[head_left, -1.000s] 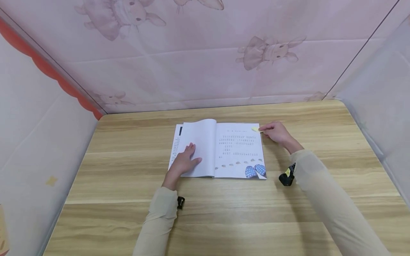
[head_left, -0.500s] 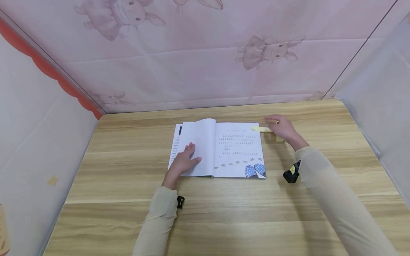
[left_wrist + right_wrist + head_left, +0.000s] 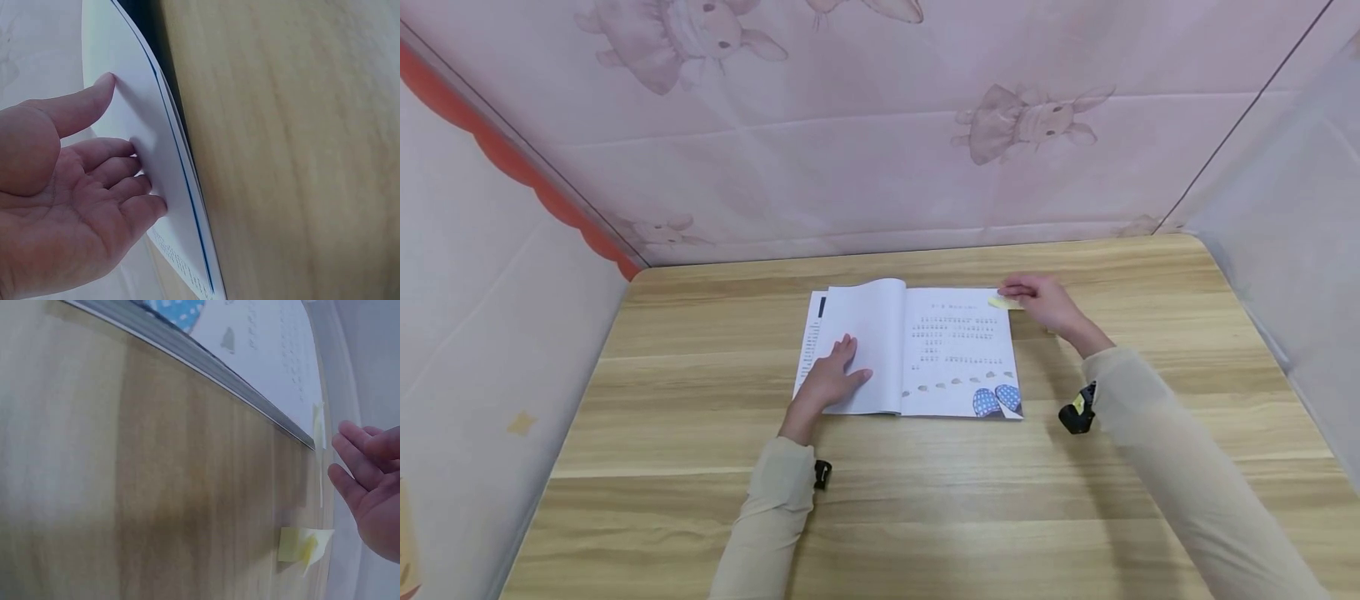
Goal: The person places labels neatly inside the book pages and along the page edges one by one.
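Note:
An open book (image 3: pixel 958 350) lies on the table, its right page printed with text and blue spotted shapes. My left hand (image 3: pixel 831 379) rests on the blank left page, fingertips on the paper and thumb apart in the left wrist view. A pale yellow paper strip (image 3: pixel 1003 303) sits on the right page's top corner and sticks out past the edge. Over its outer part is my right hand (image 3: pixel 1045 304), fingers extended, nothing seen held. In the right wrist view the fingers are close beside the strip (image 3: pixel 319 450); whether they touch it I cannot tell.
A small folded yellow paper piece (image 3: pixel 304 545) lies on the wooden table (image 3: pixel 925 517), right of the book, mostly hidden under my right hand in the head view. A fabric wall with rabbit prints (image 3: pixel 880 167) stands behind the table.
My right hand left the strip at the page corner, moved right, then came back left over it. The strip's outer part showed meanwhile. My left hand has stayed put.

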The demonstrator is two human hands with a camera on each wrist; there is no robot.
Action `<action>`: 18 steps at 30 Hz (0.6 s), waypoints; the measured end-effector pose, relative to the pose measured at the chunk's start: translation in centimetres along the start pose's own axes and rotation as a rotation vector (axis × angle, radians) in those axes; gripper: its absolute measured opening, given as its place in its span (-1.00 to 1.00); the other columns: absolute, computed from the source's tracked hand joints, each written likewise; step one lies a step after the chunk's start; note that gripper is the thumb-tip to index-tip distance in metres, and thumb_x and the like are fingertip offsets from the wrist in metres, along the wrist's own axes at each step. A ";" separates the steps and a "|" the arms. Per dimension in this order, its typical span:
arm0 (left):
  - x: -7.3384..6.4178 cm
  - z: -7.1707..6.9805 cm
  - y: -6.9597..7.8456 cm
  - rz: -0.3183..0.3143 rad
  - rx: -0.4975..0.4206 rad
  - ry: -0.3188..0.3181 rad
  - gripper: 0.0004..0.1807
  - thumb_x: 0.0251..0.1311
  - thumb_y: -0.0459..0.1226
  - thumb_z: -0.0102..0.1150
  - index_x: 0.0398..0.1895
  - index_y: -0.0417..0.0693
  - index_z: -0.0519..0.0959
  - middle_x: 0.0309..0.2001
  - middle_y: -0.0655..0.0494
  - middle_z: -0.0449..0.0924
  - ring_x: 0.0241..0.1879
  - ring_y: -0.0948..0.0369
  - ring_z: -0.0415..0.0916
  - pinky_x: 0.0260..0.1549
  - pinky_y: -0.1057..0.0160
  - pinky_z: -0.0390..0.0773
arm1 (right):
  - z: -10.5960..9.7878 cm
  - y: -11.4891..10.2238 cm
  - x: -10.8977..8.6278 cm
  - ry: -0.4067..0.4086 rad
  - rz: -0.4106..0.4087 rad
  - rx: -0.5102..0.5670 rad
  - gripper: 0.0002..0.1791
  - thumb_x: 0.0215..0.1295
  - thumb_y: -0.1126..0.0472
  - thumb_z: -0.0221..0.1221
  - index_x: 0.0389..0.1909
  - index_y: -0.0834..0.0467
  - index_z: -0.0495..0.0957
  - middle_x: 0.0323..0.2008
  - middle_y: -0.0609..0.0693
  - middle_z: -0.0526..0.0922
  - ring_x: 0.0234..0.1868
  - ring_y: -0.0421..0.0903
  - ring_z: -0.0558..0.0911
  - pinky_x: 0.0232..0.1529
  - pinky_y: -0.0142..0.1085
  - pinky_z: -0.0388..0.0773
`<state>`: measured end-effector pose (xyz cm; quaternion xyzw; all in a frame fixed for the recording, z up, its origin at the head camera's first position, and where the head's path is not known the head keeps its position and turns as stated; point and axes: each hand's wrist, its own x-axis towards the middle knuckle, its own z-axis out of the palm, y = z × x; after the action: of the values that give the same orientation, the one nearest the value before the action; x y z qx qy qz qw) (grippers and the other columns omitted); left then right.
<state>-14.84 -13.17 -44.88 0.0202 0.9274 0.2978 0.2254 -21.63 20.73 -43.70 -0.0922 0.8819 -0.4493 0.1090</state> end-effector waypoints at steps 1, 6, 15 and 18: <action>0.0 0.0 0.0 -0.003 0.000 0.000 -0.29 0.27 -0.12 0.00 0.39 -0.17 0.00 0.42 0.05 -0.18 0.39 0.08 -0.28 0.32 0.10 -0.15 | 0.2 0.0 0.0 -0.009 -0.004 0.001 -0.58 0.25 0.54 -0.20 0.13 0.47 0.31 0.02 0.31 0.50 0.13 0.16 0.42 -0.07 -0.21 0.40; -0.1 -0.1 0.0 -0.007 -0.003 -0.001 -0.29 0.27 -0.12 0.00 0.39 -0.16 0.00 0.42 0.07 -0.18 0.39 0.09 -0.28 0.32 0.12 -0.15 | 1.3 0.1 0.2 -0.030 -0.031 -0.029 -0.58 0.23 0.57 -0.22 0.12 0.49 0.32 0.00 0.32 0.51 0.15 0.18 0.39 0.12 -0.09 0.35; -0.2 -0.1 0.1 0.026 0.016 0.005 -0.29 0.26 -0.13 0.00 0.38 -0.21 0.02 0.41 0.01 -0.16 0.39 0.06 -0.25 0.31 0.09 -0.12 | 1.9 0.1 0.4 -0.090 -0.060 -0.118 -0.47 0.12 0.60 -0.24 0.18 0.45 0.27 0.09 0.26 0.45 0.28 0.18 0.20 0.15 -0.09 0.25; -0.2 -0.1 0.1 0.028 0.010 0.007 -0.30 0.26 -0.13 0.00 0.38 -0.21 0.02 0.41 0.01 -0.16 0.39 0.05 -0.25 0.31 0.08 -0.12 | 1.7 0.2 0.3 -0.104 -0.057 -0.138 -0.44 0.11 0.59 -0.25 0.20 0.44 0.26 0.14 0.26 0.40 0.30 0.17 0.17 0.26 -0.04 0.13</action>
<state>-14.69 -13.21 -44.64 0.0334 0.9293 0.2964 0.2179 -21.49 19.40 -44.86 -0.1477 0.9010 -0.3848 0.1353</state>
